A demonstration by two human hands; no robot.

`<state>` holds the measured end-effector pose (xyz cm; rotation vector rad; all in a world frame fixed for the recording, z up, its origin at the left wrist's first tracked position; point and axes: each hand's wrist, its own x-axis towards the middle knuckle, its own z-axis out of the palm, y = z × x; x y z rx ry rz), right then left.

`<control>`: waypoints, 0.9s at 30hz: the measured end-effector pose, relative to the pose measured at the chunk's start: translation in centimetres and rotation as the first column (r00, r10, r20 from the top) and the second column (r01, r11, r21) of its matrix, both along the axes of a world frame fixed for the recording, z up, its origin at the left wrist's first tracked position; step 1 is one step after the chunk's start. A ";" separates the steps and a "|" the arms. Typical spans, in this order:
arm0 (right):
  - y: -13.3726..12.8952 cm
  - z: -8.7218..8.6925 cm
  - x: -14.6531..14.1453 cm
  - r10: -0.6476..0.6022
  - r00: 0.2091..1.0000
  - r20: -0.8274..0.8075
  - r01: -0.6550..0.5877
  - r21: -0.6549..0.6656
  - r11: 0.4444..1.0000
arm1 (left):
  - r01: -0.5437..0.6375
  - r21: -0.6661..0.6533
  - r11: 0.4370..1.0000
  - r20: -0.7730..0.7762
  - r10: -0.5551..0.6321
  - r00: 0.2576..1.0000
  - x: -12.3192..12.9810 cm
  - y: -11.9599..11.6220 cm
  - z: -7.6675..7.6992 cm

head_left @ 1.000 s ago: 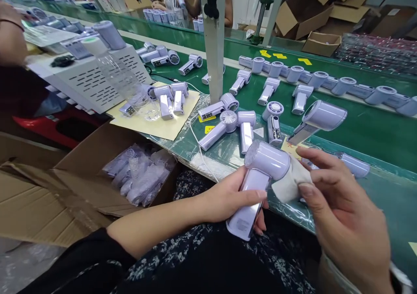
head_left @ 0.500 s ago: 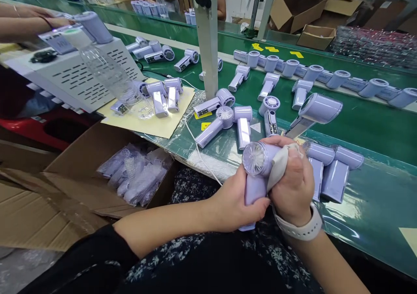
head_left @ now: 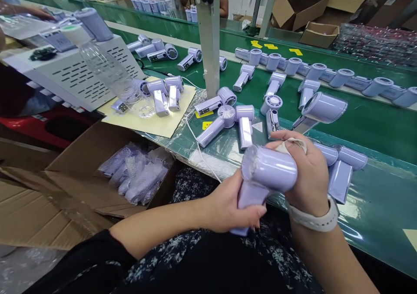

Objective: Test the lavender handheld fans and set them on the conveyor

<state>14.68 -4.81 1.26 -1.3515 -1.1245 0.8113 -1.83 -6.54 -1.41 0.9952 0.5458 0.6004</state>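
My left hand (head_left: 233, 205) is wrapped round the handle of a lavender handheld fan (head_left: 269, 168), whose round head points up and to the right over my lap. Behind that head, my right hand (head_left: 309, 176) is closed on a whitish cloth (head_left: 295, 144), a part of which shows between thumb and fingers. The right fingertips are partly hidden by the fan. Just past my hands, another fan (head_left: 325, 107) stands tilted at the bench edge. More fans (head_left: 345, 172) lie to the right of my right wrist.
Several fans (head_left: 246, 127) lie on the green bench, and a row of them (head_left: 317, 71) lines the belt. A metal post (head_left: 208, 46) rises mid-bench. At left are a vented white box (head_left: 91, 74), a plastic bottle (head_left: 107, 68) and a carton (head_left: 74, 172) of bagged fans. Co-workers' arms show beyond.
The fan in my left hand has turned, so the side of its head now shows. My right hand with the cloth has shifted right, off the fan's front. Fans on the belt have moved slightly right.
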 end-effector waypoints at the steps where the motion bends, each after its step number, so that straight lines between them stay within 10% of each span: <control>1: 0.4 -0.1 0.4 -0.021 0.999 -0.032 0.020 -0.051 0.998 | 0.033 -0.036 0.999 0.020 -0.032 0.999 -0.3 0.2 0.2; 12: 1.2 1.2 -0.5 -0.126 0.990 -0.069 0.126 0.002 0.992 | 0.099 -0.154 0.983 0.228 -0.062 0.972 -2.8 1.0 0.3; 20: 3.9 -0.5 -1.5 -0.044 0.890 0.454 -0.024 0.143 0.989 | -0.190 -0.072 0.979 0.315 0.203 0.927 -3.1 0.9 -0.8; 24: 1.6 -3.5 -2.6 0.450 0.851 0.270 -0.469 0.005 0.883 | -0.621 0.358 0.697 0.168 0.606 0.777 -3.4 1.3 -1.6; 27: -0.1 -5.7 -2.8 0.633 0.771 0.072 -0.616 -0.172 0.769 | -0.462 0.780 0.423 0.014 0.725 0.688 -4.8 2.7 -1.8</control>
